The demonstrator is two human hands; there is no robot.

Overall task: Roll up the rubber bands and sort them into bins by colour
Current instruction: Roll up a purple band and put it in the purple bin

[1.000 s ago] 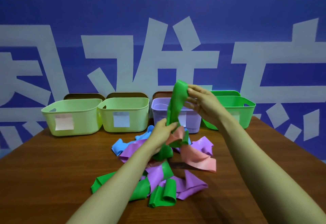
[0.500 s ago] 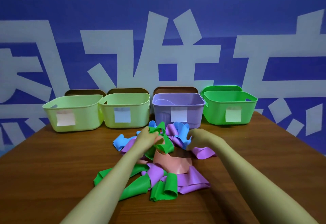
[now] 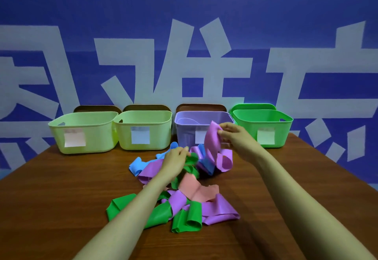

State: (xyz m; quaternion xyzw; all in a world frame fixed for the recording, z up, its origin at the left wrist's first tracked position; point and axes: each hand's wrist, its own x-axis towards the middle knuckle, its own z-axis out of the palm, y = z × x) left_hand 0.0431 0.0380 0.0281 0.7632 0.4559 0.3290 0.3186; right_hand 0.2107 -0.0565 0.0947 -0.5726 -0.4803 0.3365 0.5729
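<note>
The purple band [image 3: 212, 140] hangs lifted over the heap of bands [image 3: 216, 208], its top edge pinched in the right grip [image 3: 235, 136], just in front of the purple bin [image 3: 196, 114]; its lower end curls into the heap; the left grip [image 3: 176, 162] lies on a green band [image 3: 193, 169], fingers curled, but I cannot tell whether it clamps the band; the green bin [image 3: 263, 112] and two pale bins [image 3: 83, 121] share the far edge of the bench [image 3: 61, 198]; bare wood lies open either side of the heap.
</note>
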